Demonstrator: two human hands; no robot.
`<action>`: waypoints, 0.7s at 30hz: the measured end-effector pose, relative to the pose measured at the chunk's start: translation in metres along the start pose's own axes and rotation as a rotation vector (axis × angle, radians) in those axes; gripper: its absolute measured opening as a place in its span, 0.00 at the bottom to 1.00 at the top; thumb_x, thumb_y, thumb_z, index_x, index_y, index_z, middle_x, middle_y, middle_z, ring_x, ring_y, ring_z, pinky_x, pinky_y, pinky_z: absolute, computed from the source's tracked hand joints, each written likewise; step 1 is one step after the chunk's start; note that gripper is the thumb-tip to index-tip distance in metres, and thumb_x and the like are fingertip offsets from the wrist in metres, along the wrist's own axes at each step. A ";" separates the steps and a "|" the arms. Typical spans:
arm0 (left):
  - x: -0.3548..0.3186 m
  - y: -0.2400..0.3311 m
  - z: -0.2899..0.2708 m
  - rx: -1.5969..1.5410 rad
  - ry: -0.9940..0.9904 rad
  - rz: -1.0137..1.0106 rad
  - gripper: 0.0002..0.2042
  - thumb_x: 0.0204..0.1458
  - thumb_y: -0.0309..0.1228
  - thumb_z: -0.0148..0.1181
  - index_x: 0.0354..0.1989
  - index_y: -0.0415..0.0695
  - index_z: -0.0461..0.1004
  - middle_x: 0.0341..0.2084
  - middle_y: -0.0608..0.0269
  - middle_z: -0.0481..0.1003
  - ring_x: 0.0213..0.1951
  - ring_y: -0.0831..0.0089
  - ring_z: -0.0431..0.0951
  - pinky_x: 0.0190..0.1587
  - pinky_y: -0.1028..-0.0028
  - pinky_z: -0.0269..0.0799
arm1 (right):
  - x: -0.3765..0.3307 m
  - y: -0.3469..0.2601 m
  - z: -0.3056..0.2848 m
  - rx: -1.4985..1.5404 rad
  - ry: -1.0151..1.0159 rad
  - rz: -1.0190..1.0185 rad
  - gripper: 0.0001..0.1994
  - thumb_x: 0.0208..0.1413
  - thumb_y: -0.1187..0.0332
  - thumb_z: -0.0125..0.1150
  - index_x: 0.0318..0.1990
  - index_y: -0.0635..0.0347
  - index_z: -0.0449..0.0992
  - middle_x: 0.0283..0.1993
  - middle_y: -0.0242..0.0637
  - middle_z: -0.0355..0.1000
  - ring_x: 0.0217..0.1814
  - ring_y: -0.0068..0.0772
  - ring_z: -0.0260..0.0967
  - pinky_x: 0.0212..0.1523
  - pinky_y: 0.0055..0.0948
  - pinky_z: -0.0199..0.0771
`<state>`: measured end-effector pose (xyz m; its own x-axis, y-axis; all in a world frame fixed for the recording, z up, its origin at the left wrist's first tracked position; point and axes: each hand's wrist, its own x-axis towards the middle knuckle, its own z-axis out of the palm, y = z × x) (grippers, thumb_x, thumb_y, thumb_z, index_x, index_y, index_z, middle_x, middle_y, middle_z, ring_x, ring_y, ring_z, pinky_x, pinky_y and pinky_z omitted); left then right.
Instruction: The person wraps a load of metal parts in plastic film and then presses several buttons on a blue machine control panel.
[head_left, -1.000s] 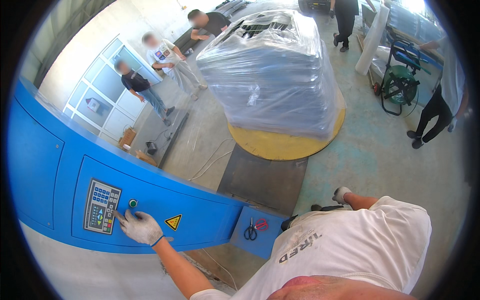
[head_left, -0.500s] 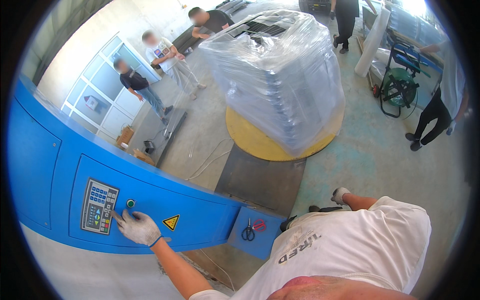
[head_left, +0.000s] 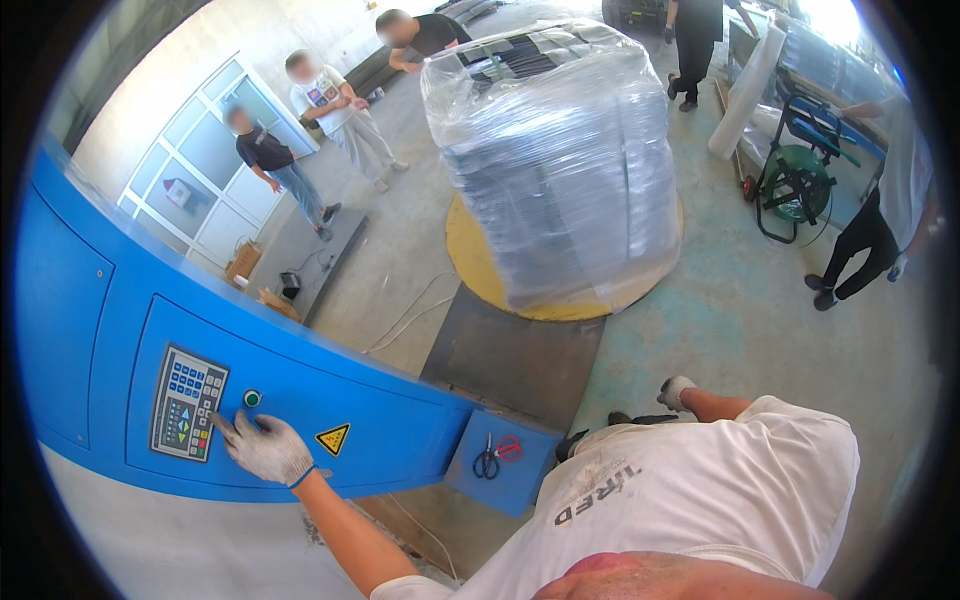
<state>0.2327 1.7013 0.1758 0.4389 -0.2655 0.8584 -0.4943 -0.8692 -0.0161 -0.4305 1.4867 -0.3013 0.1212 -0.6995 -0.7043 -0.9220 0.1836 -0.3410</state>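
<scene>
My left hand [head_left: 264,447], in a whitish work glove, reaches to a control panel [head_left: 188,404] set in the blue machine [head_left: 290,390]. Its index finger is stretched out and touches the right side of the keys; the other fingers are apart and hold nothing. Just above the hand is a green round button [head_left: 252,398]. By my far side hangs my right hand [head_left: 677,393], also gloved, with curled fingers; whether anything is inside them is hidden. Beyond the machine a tall stack wrapped in clear film [head_left: 570,190] stands on a round yellow turntable [head_left: 470,255].
Black-handled scissors [head_left: 486,463] and red-handled scissors [head_left: 509,447] lie on a blue ledge [head_left: 500,490]. A dark metal plate [head_left: 510,350] leads to the turntable. Several people stand around; one at right [head_left: 890,200] is beside a wheeled strapping cart [head_left: 795,175]. A pale cable [head_left: 405,325] crosses the floor.
The wrapped stack has turned on its turntable, showing a broader side now. My left finger stays at the keys while the view shifts slightly. The right hand has barely moved.
</scene>
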 end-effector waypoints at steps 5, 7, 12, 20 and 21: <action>0.001 0.002 -0.004 0.001 -0.013 -0.016 0.14 0.61 0.25 0.62 0.53 0.39 0.84 0.77 0.51 0.69 0.58 0.51 0.82 0.56 0.56 0.86 | 0.003 -0.005 0.001 -0.017 -0.027 0.009 0.23 0.63 0.59 0.70 0.60 0.64 0.85 0.37 0.41 0.87 0.33 0.36 0.85 0.36 0.38 0.86; 0.001 0.003 -0.004 -0.002 -0.025 -0.020 0.14 0.61 0.25 0.62 0.54 0.39 0.84 0.77 0.51 0.69 0.58 0.51 0.82 0.56 0.56 0.86 | 0.003 -0.001 0.005 0.004 -0.003 0.012 0.22 0.63 0.59 0.70 0.59 0.64 0.85 0.37 0.41 0.87 0.33 0.36 0.85 0.36 0.38 0.86; 0.000 -0.003 -0.003 0.012 -0.017 0.005 0.14 0.61 0.26 0.62 0.54 0.39 0.84 0.77 0.51 0.69 0.58 0.52 0.82 0.56 0.56 0.86 | -0.002 -0.009 0.002 0.038 -0.042 0.024 0.22 0.63 0.60 0.70 0.59 0.64 0.85 0.37 0.42 0.87 0.34 0.36 0.85 0.35 0.39 0.86; 0.001 0.001 -0.002 -0.024 0.034 0.021 0.11 0.58 0.23 0.62 0.48 0.36 0.84 0.76 0.45 0.69 0.55 0.51 0.83 0.53 0.55 0.85 | -0.007 -0.005 0.000 0.084 -0.021 0.078 0.23 0.61 0.54 0.72 0.57 0.60 0.88 0.43 0.43 0.89 0.39 0.39 0.87 0.48 0.41 0.87; 0.001 0.001 -0.001 -0.029 0.037 0.023 0.11 0.58 0.23 0.62 0.48 0.36 0.84 0.76 0.45 0.69 0.55 0.51 0.83 0.53 0.54 0.85 | -0.009 -0.005 0.000 0.076 -0.012 0.078 0.23 0.62 0.54 0.72 0.57 0.60 0.88 0.42 0.42 0.89 0.39 0.39 0.87 0.48 0.41 0.87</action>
<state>0.2318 1.7009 0.1774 0.3994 -0.2686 0.8766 -0.5252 -0.8507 -0.0214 -0.4272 1.4914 -0.2933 0.0547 -0.6726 -0.7380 -0.8985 0.2893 -0.3302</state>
